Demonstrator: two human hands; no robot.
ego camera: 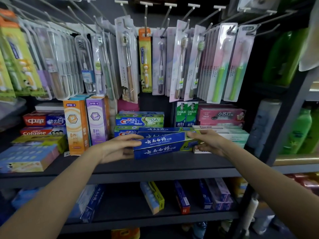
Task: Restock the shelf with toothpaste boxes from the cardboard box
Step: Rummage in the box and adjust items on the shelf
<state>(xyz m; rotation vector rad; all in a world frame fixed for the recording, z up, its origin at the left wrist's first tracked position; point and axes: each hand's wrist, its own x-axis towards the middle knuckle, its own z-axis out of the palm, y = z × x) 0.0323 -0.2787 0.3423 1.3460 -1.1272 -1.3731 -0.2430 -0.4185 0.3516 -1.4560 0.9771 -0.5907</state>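
The blue toothpaste box lies lengthwise along the shelf, atop a matching one. The left hand and right hand each grip one end, equally near.

- Dim, cool light is falling from above and in front, leaving the dark back panel nearly black.
- Glare is washing over the clear toothbrush packs, so their print is reading pale and soft.
- The blue toothpaste box in the middle is showing sharpest, its white lettering legible.
- Deep shadow is pooling on the lower shelf, where boxes are looking murky.
- Wide-angle distortion is bending the hooks and the shelf upright outward toward the edges.
- The corners are smearing: the green bottles at right and the forearms are blurring.
- Overall the picture is looking slightly soft and compressed.
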